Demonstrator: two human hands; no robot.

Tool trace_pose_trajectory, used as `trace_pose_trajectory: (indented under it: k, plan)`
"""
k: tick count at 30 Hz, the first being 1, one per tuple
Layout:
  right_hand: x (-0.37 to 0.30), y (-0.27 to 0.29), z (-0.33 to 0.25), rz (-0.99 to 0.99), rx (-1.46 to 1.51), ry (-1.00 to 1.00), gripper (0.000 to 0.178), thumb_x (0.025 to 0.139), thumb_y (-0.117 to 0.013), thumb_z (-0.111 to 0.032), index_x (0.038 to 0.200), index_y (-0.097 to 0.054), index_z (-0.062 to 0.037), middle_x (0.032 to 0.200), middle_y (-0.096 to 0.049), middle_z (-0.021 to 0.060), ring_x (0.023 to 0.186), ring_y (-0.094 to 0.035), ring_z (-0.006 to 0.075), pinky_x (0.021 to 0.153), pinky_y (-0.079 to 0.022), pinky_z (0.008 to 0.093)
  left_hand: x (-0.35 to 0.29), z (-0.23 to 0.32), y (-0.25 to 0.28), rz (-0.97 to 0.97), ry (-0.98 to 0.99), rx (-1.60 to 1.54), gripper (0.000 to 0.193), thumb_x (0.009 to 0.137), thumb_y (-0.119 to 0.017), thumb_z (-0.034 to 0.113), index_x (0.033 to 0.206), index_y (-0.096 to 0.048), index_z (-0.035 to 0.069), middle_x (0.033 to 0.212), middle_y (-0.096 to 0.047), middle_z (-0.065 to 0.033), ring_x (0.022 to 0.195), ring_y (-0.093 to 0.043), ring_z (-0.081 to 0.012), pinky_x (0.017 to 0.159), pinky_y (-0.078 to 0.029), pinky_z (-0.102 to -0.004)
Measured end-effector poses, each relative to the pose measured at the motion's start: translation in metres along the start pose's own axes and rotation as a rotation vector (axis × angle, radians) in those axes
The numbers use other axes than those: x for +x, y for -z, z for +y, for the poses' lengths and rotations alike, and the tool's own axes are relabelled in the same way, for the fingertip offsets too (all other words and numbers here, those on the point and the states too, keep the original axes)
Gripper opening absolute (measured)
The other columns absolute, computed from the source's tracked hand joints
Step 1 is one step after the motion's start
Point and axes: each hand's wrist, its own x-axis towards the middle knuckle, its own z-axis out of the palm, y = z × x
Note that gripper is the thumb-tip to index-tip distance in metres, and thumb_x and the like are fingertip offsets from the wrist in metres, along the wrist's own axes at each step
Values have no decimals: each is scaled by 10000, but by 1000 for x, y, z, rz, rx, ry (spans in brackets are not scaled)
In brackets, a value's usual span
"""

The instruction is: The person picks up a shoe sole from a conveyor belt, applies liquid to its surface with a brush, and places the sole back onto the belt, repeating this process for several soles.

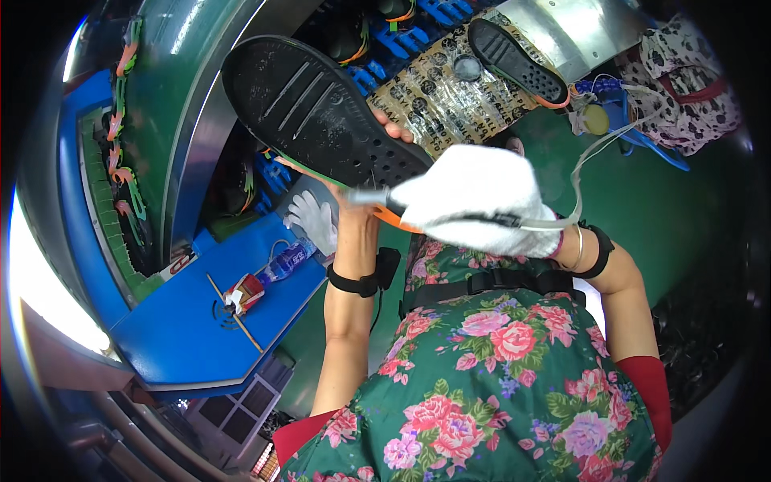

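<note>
Sole (309, 120), black with an orange edge, is held at 11 o'clock, tread exposed, by the bare left hand (391, 127), with fingers closed on its side. A corded tool (374, 197) is gripped by the white-gloved right hand (474, 189) at 2 o'clock; its metal tip is directed toward 9 o'clock, over the sole, and contact cannot be determined. A second sole (514, 60) is located at 1 o'clock. At 8 o'clock, a bottle (289, 260) is supported by the blue bench (173, 337).

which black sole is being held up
The larger-looking black sole, left of centre, gripped by the left hand's fingers; the smaller-looking one lies on the brown, tape-covered surface.
</note>
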Motion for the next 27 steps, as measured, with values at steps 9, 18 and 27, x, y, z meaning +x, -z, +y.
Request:
trace_pose_trajectory:
  k: [9,18,27]
  plan:
    - [-6,0,7,64,268,-162,306,818,-817,-76,1119,-783,-118,1066,-775,82,831,-723,252,772,-574,369,7,10,-5,-5,-77,125,1305,601,-408,1062,1238,-547,-69,1118,-601,-172,1036,-628,-328,963,-538,-485]
    - [-11,0,5,72,269,-288,224,809,-821,-79,1030,-800,-101,1022,-785,87,875,-733,249,786,-573,352,19,19,-15,-65,-119,245,835,934,-529,714,1216,-567,-71,1062,-633,-185,1019,-648,-336,956,-538,-472]
    - [-11,4,6,100,267,-345,196,812,-810,-54,1004,-802,-89,1028,-783,89,862,-724,238,761,-568,351,24,31,-9,-105,-111,353,743,954,-566,628,1201,-582,-72,1036,-645,-195,1031,-654,-350,958,-544,-460]
